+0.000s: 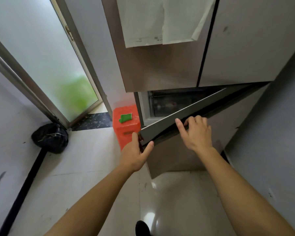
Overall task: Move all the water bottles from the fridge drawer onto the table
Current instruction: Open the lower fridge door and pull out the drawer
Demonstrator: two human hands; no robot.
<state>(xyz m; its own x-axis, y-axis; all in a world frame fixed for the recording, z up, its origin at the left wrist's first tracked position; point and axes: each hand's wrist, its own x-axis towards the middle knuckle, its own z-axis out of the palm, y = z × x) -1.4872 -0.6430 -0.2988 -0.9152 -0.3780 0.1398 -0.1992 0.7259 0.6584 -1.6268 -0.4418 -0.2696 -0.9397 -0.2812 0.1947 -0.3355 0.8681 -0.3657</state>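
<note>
Both my bare forearms reach up from the bottom of the view over a pale glossy floor [85, 167], with a dark shoe tip [142, 227] just between them. My left hand [135, 155] grips the near left corner of the fridge drawer [182, 114] front, thumb on the outer side and fingers [149, 145] curled round the edge, so it holds the panel firmly. My right hand [197, 133] lies on the top edge of the same front, farther right, its fingers hooked over the dark lip with the forefinger stretched along it. That drawer stands partly pulled out below the two tall grey fridge doors [237, 48], and in the dim gap behind its front I can make out clear containers; shapes there may be water bottles [165, 105], but it is too dark to tell for sure. White paper sheets [160, 21] hang on the left upper door. Just beside the fridge on the left stands an orange stool [126, 130] with a green scrap [125, 118] lying on its top. Farther left a frosted glass door [41, 57] stands open, and a black bag [49, 137] sits on the floor by the wall.
</note>
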